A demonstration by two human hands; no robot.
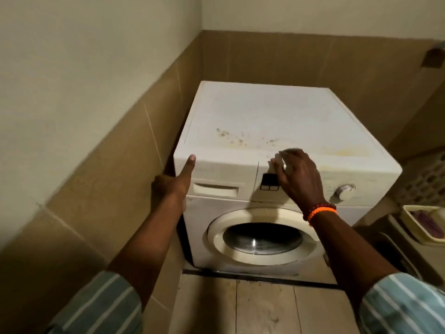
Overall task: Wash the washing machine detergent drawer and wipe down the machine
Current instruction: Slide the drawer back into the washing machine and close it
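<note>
Right grip [298, 175] clutches a white pad [279, 160] on the washing machine's [265, 114] front edge; left grip [173, 183] at its corner, closure unclear.

The washing machine [277, 121] is standing in a corner, walls [301, 54] lying behind it and to its left. On its front, the drawer [216, 189] is sitting upper left, the dial [344, 190] upper right, the door [262, 237] below both. The left hand [173, 184] is resting at its front left corner, the right hand [299, 174] on its front top edge; a basket [425, 179] and tray [421, 222] are sitting to its right.
</note>
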